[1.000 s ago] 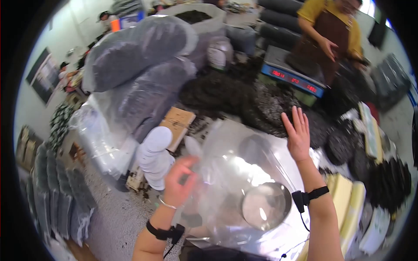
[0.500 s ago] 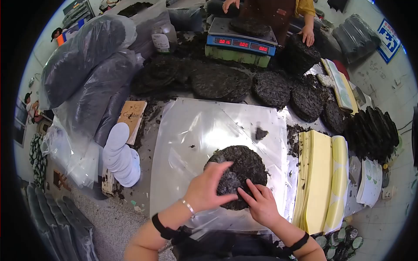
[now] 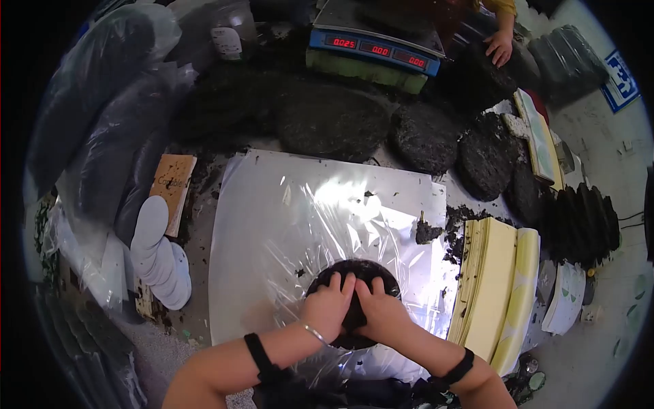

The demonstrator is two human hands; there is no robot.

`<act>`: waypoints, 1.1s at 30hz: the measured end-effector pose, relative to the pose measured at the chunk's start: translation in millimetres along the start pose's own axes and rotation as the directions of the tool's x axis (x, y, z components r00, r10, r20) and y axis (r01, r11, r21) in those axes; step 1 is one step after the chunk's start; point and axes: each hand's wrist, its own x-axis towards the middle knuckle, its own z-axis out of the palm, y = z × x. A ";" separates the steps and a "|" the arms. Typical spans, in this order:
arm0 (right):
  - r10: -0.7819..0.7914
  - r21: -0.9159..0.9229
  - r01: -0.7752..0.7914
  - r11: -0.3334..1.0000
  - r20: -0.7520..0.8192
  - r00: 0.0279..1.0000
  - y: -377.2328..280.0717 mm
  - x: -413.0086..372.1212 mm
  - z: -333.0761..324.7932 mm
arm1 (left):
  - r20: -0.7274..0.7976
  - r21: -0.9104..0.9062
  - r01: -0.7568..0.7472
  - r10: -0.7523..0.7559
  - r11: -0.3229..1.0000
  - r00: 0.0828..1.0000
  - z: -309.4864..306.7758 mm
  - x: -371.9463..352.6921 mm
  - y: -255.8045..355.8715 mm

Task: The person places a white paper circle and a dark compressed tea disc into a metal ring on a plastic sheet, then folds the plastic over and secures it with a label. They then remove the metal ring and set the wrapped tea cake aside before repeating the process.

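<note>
My left hand [image 3: 328,308] and my right hand [image 3: 380,313] lie side by side, fingers together, pressed down on a dark round pressed cake [image 3: 354,273] near the table's front edge. The cake sits on a large clear plastic sheet [image 3: 300,211], and the film is gathered around it. Only the cake's far rim shows past my fingers. Both wrists wear black straps.
Several dark round cakes [image 3: 422,136] lie behind the sheet, with a blue-fronted scale [image 3: 375,49] beyond. Another person's hand [image 3: 499,46] rests on a cake stack at top right. Yellow paper sheets [image 3: 501,279] lie right; white paper discs [image 3: 153,252] and filled plastic bags [image 3: 102,123] stand left.
A second ago both hands were raised, spreading the plastic film. They then came down on the cake, and now both press flat on it, closer to me, with film drawn around it.
</note>
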 end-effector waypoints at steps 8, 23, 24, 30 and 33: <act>0.093 0.006 -0.121 0.993 -0.677 0.730 145.4 70.2 -55.1 | -0.631 -0.198 -0.565 0.337 0.801 0.699 -37.7 19.5 -56.4; -0.460 -0.368 0.278 0.887 -0.679 0.572 -22.4 169.2 -179.4 | -0.647 -0.705 -0.458 -0.227 0.542 0.728 -24.9 -41.4 -83.0; -0.508 -0.470 0.233 0.851 -0.630 0.587 -24.5 210.0 -177.9 | -0.667 -0.688 -0.472 -0.226 0.551 0.710 -24.0 -44.4 -82.9; -0.486 -0.550 0.107 0.829 -0.611 0.624 -21.7 307.2 -152.2 | -0.589 -0.792 -0.421 -0.373 0.441 0.717 -24.8 -55.5 -100.3; -0.613 -0.623 0.094 0.777 -0.714 0.338 -22.7 280.0 -176.6 | -0.593 -0.791 -0.356 -0.476 0.498 0.650 -44.0 -59.8 -103.5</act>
